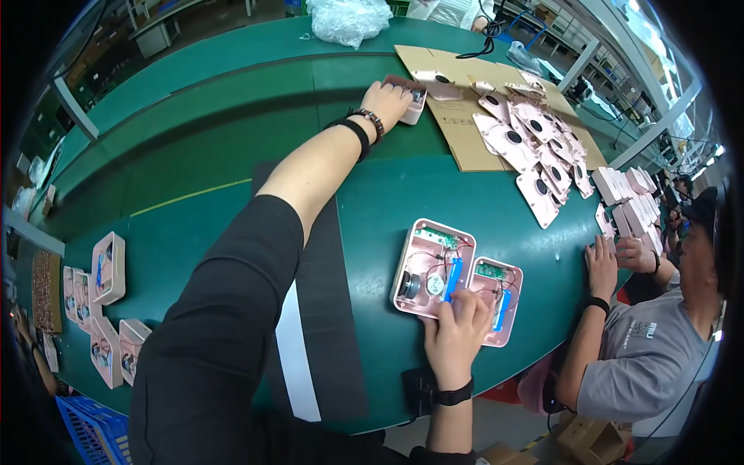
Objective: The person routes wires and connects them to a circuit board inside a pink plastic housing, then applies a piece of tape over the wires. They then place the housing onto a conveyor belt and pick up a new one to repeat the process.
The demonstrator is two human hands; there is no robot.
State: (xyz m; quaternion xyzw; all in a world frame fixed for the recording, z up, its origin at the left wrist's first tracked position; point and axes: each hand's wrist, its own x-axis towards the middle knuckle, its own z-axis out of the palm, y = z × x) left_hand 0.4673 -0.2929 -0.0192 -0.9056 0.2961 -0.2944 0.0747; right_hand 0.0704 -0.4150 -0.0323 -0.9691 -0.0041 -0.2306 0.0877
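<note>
My left arm stretches to the far side of the bench, where my left hand point(387, 102) is closed on a small pink casing point(415, 113), fingers over its top. Close to me, my right hand point(456, 332) grips the near wall of an open pink casing point(397, 290), its thumb and fingers at the corner. Inside that casing are a green circuit board point(436, 236), a black round speaker point(411, 285), a blue battery point(452, 277) and thin wires. A second open casing point(518, 298) with similar parts lies against its right side, partly behind my fingers.
Pink panels point(513, 138) with dark round parts pile up on a flat cardboard sheet point(469, 155) at far right. More open casings point(108, 267) sit at left. A co-worker point(643, 341) works at right beside stacked pink boxes point(635, 209). Clear plastic bags point(349, 22) lie at the back.
</note>
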